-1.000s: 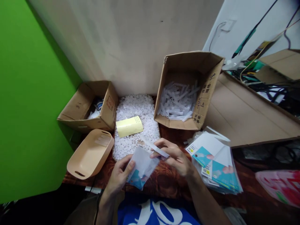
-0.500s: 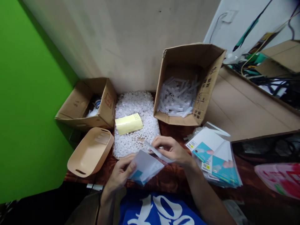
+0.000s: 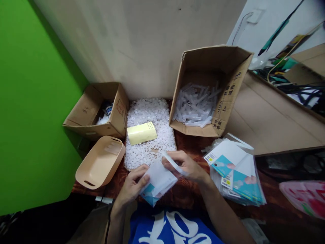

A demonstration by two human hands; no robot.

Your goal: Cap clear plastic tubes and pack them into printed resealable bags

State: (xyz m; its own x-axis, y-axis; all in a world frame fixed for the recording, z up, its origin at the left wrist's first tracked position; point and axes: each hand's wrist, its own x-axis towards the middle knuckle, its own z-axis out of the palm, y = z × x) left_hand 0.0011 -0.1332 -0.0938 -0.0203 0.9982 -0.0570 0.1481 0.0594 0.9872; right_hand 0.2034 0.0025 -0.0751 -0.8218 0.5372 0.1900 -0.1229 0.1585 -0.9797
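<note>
My left hand [image 3: 133, 185] grips the left side of a clear plastic bag [image 3: 160, 178] with a white and teal card inside, its thumb on the front. My right hand [image 3: 191, 166] is at the bag's upper right edge, fingers bent around its mouth and partly hidden behind the clear flap strip [image 3: 175, 164]. Whether those fingers also hold a small piece is hidden. Just beyond my hands spreads a shallow box of small white plastic pieces [image 3: 141, 110], with a yellow sheet [image 3: 142, 133] on top. To the right lie several filled bags [image 3: 243, 178] with similar cards, overlapping in a pile.
A tilted cardboard box [image 3: 175, 98] holding clear plastic tubes [image 3: 195, 105] stands at back right. At left are a smaller cardboard box [image 3: 120, 108] and a peach plastic basket [image 3: 93, 166]. A green panel [image 3: 38, 118] borders the left; a pink package [image 3: 304, 196] lies far right.
My right hand has shifted slightly, its fingers now closer against the bag's mouth, and the flap strip curves more. The bag tilts a little differently. The whole view has shifted slightly.
</note>
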